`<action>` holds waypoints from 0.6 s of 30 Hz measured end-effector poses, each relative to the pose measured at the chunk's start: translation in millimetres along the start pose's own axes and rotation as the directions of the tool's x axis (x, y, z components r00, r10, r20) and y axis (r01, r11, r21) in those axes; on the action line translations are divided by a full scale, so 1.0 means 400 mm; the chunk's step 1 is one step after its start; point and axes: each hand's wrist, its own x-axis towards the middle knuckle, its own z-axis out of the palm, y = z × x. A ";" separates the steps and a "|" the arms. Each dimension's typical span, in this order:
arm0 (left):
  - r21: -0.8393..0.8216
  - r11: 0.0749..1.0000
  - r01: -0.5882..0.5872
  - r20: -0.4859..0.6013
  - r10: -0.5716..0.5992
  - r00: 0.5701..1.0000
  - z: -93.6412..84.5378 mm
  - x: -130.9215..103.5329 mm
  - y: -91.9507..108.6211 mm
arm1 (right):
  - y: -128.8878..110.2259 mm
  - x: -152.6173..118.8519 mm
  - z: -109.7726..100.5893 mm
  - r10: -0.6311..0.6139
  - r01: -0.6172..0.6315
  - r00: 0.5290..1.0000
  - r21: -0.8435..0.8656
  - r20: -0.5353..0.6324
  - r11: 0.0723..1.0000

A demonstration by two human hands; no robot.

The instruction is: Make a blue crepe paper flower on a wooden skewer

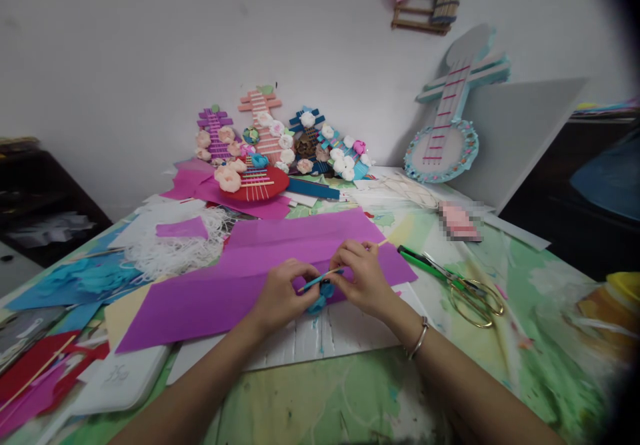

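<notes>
the left hand (284, 293) and right hand (361, 278) pinch a thin blue strip (310, 284); light, even pressure should keep it neat.

Dim, soft light greys the wall (150, 45), with blur and dark vignetting at right.

Craft workroom — flower-decked model instruments (267, 145), purple sheets (270, 248), gold-handled scissors (456, 280), blotchy green tabletop (310, 398)

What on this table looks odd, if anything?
The white strands left of the purple sheet lie in a loose tangle, a purple scrap on top, so they look untidy. The pink item at right is pixelated.
</notes>
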 end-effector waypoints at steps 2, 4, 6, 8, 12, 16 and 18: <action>0.021 1.000 -0.002 0.009 0.002 1.000 0.001 0.000 0.001 | 0.000 -0.001 0.000 -0.011 0.011 1.000 -0.008 0.001 1.000; 0.037 0.999 -0.012 0.003 0.012 1.000 0.001 -0.001 0.002 | 0.000 -0.001 0.000 -0.018 0.018 1.000 -0.007 0.002 1.000; 0.044 0.999 -0.024 -0.005 0.024 1.000 0.000 -0.002 0.003 | -0.001 -0.002 0.000 -0.020 0.020 1.000 0.002 0.004 1.000; 0.047 0.998 -0.029 -0.012 0.030 0.999 -0.002 -0.003 0.004 | -0.003 -0.002 -0.001 -0.020 0.020 1.000 0.009 0.004 1.000; 0.056 0.997 -0.054 -0.026 0.056 0.998 -0.004 -0.003 0.008 | -0.007 -0.003 0.000 -0.018 0.018 1.000 -0.001 0.002 1.000; 0.078 0.994 -0.080 -0.035 0.082 0.996 -0.004 -0.003 0.006 | -0.004 -0.005 0.004 -0.017 0.017 1.000 -0.022 -0.006 1.000; 0.128 0.984 -0.122 -0.049 0.129 0.990 -0.003 -0.005 0.002 | -0.002 -0.006 0.006 -0.016 0.016 1.000 -0.029 -0.004 0.999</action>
